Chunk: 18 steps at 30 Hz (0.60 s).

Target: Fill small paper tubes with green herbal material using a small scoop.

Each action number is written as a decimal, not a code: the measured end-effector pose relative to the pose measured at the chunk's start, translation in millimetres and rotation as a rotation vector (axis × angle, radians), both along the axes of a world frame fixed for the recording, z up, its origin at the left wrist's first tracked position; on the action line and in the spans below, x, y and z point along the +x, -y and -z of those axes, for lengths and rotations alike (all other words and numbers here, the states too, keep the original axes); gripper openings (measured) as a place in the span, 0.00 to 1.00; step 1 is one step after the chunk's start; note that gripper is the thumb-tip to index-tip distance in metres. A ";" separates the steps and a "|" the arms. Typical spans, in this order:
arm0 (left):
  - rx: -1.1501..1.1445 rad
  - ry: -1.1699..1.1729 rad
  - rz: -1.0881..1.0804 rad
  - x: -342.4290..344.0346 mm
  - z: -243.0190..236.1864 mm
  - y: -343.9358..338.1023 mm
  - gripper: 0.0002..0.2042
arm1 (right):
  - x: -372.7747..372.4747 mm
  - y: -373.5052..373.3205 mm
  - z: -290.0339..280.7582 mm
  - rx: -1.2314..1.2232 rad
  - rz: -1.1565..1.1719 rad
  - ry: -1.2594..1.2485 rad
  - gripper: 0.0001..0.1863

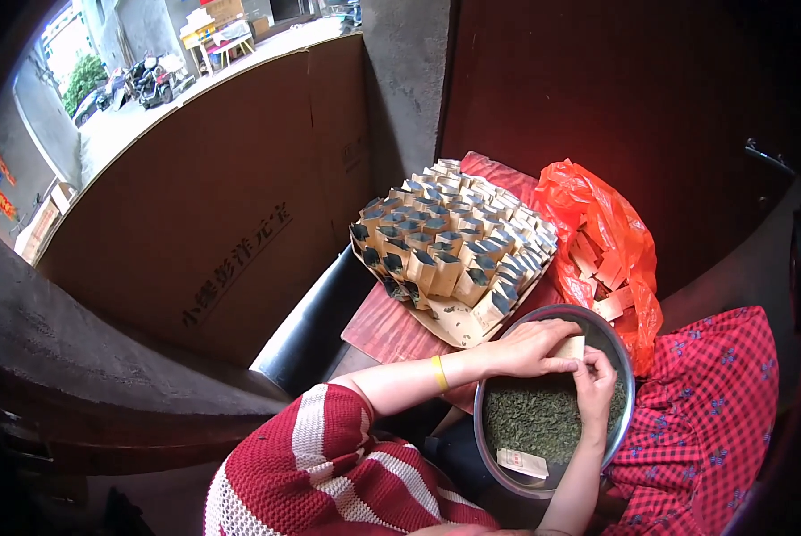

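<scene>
Over a round metal basin (483,447) of dried green leaves (534,415), both my hands hold a small tan paper bag (572,349). My left hand (536,347), with a yellow band at its wrist, reaches across from the left and closes on the bag's near side. From below, my right hand (596,380) pinches the bag at its other side with bent fingers. Another flat paper bag (523,464) lies on the leaves at the basin's near edge. Beyond the basin, a shallow cardboard tray (454,323) carries many upright, open-topped paper bags (445,234), dark inside.
A red plastic bag (637,259) of loose paper bags (610,271) stands behind the basin. Under the tray is a reddish wooden board (387,326). Red checked cloth (713,402) lies to the right. A tall cardboard sheet (231,179) walls off the left side.
</scene>
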<state>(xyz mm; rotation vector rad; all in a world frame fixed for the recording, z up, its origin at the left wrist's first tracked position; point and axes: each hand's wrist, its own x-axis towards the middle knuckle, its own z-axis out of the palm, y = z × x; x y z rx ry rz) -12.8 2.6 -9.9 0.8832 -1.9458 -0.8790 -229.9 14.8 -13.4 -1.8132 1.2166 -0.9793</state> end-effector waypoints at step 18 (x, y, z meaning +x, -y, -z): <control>-0.312 0.114 -0.018 -5.7 14.4 10.2 0.17 | 1.1 3.0 -4.4 -0.146 -0.194 -0.122 0.12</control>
